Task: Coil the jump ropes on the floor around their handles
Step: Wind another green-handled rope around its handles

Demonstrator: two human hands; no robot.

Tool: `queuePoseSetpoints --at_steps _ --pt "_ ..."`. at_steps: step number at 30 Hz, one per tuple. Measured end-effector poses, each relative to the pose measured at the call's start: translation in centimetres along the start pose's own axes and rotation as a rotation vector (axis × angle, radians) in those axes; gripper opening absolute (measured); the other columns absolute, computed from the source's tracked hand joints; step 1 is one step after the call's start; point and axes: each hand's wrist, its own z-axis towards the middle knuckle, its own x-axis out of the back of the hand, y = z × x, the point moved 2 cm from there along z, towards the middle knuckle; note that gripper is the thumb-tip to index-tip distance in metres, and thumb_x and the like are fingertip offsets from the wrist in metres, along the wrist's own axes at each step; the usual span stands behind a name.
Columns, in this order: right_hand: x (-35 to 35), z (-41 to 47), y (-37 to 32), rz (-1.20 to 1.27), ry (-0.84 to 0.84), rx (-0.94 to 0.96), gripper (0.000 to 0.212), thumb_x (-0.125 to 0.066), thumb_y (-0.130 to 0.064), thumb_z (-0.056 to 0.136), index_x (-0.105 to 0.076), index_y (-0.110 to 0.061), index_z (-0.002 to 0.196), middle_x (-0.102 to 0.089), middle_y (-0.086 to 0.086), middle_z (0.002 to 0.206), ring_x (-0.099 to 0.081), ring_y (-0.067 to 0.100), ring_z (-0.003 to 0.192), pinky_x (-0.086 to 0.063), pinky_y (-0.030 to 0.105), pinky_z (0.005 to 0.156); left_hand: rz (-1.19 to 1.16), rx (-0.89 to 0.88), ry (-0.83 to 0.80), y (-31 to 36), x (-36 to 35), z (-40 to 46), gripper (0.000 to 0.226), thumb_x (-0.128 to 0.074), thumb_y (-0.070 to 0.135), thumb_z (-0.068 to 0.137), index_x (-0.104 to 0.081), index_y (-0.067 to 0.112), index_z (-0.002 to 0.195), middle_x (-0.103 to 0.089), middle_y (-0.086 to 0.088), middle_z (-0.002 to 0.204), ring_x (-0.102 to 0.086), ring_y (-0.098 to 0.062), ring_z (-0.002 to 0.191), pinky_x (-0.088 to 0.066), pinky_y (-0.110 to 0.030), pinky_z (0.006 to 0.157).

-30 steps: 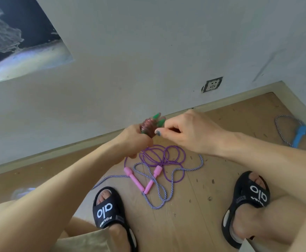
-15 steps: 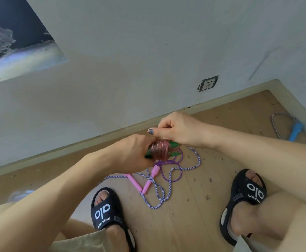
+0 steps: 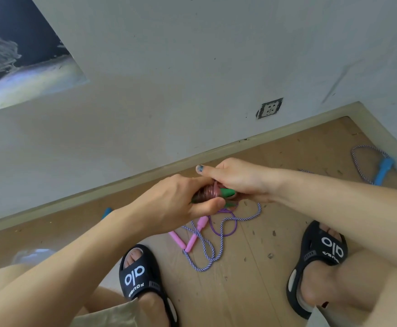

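Observation:
Both hands hold one jump rope with green handles [image 3: 225, 192], its clear pink cord [image 3: 209, 192] coiled tightly around them. My left hand [image 3: 176, 204] grips the coiled bundle from the left. My right hand [image 3: 237, 178] closes over the handles' right end, thumb stretched out on top. Below on the wooden floor lies a loose jump rope with pink handles [image 3: 188, 239], a thin purple cord [image 3: 228, 223] and a braided purple-white rope [image 3: 207, 253] tangled together.
A blue-handled rope [image 3: 381, 171] with a braided loop lies in the right corner by the skirting. Another blue handle [image 3: 106, 212] peeks out behind my left forearm. My feet in black sandals [image 3: 143, 277] flank the pile. A wall socket [image 3: 269, 109] sits above the skirting.
The hands and green-handled bundle have dropped lower toward the floor, and the bundle has turned from upright to lying sideways. My right hand now covers the handles' end.

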Motion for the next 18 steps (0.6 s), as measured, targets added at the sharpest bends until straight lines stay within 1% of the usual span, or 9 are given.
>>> queuePoseSetpoints --at_steps 2,5,7,8,11,13,14,16,18 --pt "0.1 -0.1 0.0 0.001 -0.072 -0.036 0.056 -0.044 -0.042 0.103 -0.048 -0.020 0.052 -0.042 -0.003 0.041 -0.035 0.010 0.035 -0.024 0.017 0.040 -0.059 -0.053 -0.005 0.3 0.3 0.0 0.026 -0.049 0.055 0.092 -0.057 0.032 0.099 -0.051 0.001 0.064 -0.041 -0.018 0.058 -0.034 -0.023 0.052" --pt "0.4 -0.1 0.1 0.000 -0.078 -0.017 0.056 -0.045 -0.038 0.103 -0.051 -0.020 0.050 -0.045 -0.002 0.044 -0.026 0.011 0.042 -0.018 0.016 0.040 -0.147 -0.074 -0.013 0.6 0.7 -0.3 0.028 -0.046 0.052 0.095 -0.054 0.028 0.108 -0.063 0.009 0.074 -0.053 -0.014 0.065 -0.042 -0.024 0.060" --pt "0.4 -0.2 0.0 0.032 -0.066 0.010 0.039 -0.048 -0.032 0.101 -0.056 -0.009 0.070 -0.053 0.003 0.053 -0.026 0.013 0.048 -0.017 0.018 0.043 -0.249 -0.032 0.019 0.6 0.9 -0.3 0.025 -0.047 0.043 0.100 -0.052 0.020 0.109 -0.067 0.024 0.077 -0.059 -0.006 0.071 -0.044 -0.018 0.066" --pt "0.4 -0.3 0.0 0.048 -0.054 0.018 0.030 -0.048 -0.030 0.100 -0.056 -0.007 0.082 -0.052 0.005 0.056 -0.025 0.013 0.049 -0.016 0.019 0.044 -0.286 -0.015 0.034 0.7 1.1 -0.2 0.022 -0.046 0.038 0.101 -0.051 0.018 0.109 -0.066 0.028 0.076 -0.060 -0.004 0.071 -0.044 -0.016 0.067" --pt "0.8 0.1 -0.2 0.044 0.013 0.009 0.025 -0.046 -0.033 0.100 -0.056 -0.011 0.093 -0.043 0.018 0.071 -0.020 0.012 0.047 -0.016 0.018 0.044 -0.322 -0.006 0.065 0.8 1.5 -0.1 0.018 -0.044 0.035 0.102 -0.048 0.023 0.114 -0.067 0.021 0.079 -0.058 -0.007 0.070 -0.048 -0.025 0.072" --pt "1.1 0.2 -0.3 0.029 0.034 -0.007 0.023 -0.044 -0.035 0.101 -0.053 -0.015 0.095 -0.039 0.016 0.082 -0.018 0.010 0.042 -0.016 0.014 0.041 -0.328 0.007 0.081 0.6 1.7 -0.1 0.016 -0.043 0.036 0.102 -0.047 0.026 0.113 -0.068 0.010 0.081 -0.057 -0.014 0.069 -0.050 -0.034 0.074" --pt "1.2 0.1 -0.5 0.024 0.027 -0.014 0.021 -0.042 -0.033 0.102 -0.052 -0.016 0.096 -0.038 0.015 0.080 -0.017 0.009 0.039 -0.016 0.013 0.040 -0.325 0.014 0.089 0.6 1.8 -0.1 0.014 -0.042 0.036 0.103 -0.048 0.025 0.111 -0.067 0.006 0.080 -0.056 -0.019 0.069 -0.050 -0.038 0.073" --pt "1.3 0.0 -0.5 0.030 0.019 -0.037 0.017 -0.040 -0.025 0.103 -0.047 -0.017 0.090 -0.032 0.013 0.065 -0.018 0.006 0.036 -0.015 0.012 0.037 -0.313 0.023 0.117 0.7 1.9 0.0 0.013 -0.042 0.034 0.104 -0.050 0.023 0.104 -0.066 0.006 0.077 -0.055 -0.024 0.067 -0.050 -0.040 0.070" --pt "1.6 0.0 -0.4 0.091 0.033 -0.054 0.026 -0.041 -0.025 0.104 -0.043 -0.018 0.079 -0.034 0.000 0.057 -0.021 0.005 0.037 -0.015 0.013 0.035 -0.313 0.051 0.152 0.6 1.9 0.2 0.015 -0.042 0.030 0.103 -0.051 0.020 0.097 -0.067 0.015 0.075 -0.056 -0.017 0.066 -0.050 -0.032 0.066"
